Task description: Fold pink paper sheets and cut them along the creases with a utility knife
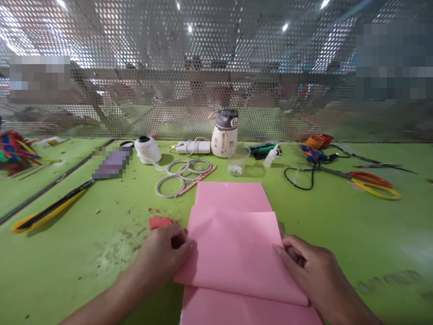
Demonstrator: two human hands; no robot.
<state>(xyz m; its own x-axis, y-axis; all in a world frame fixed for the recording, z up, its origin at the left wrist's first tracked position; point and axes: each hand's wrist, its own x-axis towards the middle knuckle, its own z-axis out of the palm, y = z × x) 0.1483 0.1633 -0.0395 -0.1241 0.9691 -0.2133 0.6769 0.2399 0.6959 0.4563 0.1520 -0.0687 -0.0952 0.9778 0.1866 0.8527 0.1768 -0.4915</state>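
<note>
A pink paper sheet (233, 239) lies on the green table (355, 234) in front of me, its near part folded up and over. My left hand (165, 255) pinches the folded flap's left edge, thumb on top. My right hand (309, 271) grips the flap's right edge with curled fingers. A small red paper scrap (159, 221) sits just beyond my left hand.
Behind the paper stand a clear plastic cup (238, 159), a white bottle with grey lid (225, 134), a twine spool (148, 149), wire rings (182, 174) and a pencil (198, 179). Red-yellow scissors (370, 183) and a glue gun (316, 155) lie right; a yellow-black cutter (50, 208) left. Perforated metal screen behind.
</note>
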